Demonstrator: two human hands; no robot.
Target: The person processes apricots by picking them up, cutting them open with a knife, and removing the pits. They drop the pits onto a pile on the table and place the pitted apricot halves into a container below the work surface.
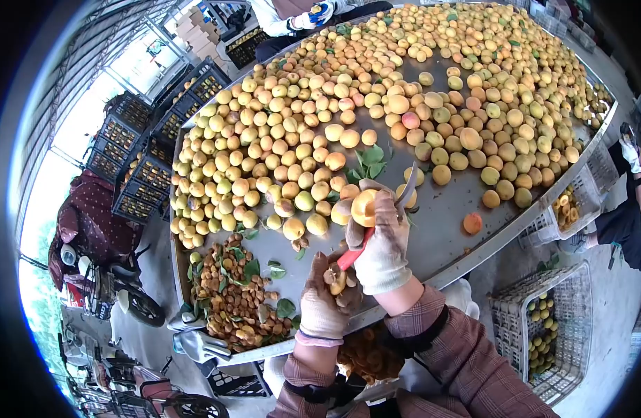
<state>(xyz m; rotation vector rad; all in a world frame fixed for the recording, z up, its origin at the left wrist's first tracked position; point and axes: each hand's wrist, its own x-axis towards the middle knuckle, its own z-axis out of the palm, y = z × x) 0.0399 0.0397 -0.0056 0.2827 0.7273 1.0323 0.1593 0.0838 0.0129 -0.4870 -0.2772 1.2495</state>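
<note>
Both hands in off-white knit gloves, left hand [323,304] and right hand [382,244]; sleeves [467,359] brown-pink plaid. Knife handle [353,256] red. Apricots [313,132] yellow-orange, some blushed red. Surface [439,223] grey metal. Leaves [368,161] green. Pits [237,299] brown, probably

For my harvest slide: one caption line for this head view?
Gloved right hand holds apricot half and knife; left hand holds pit.

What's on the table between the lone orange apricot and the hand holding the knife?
In the head view, only bare grey table lies between the lone apricot and the right hand.
</note>
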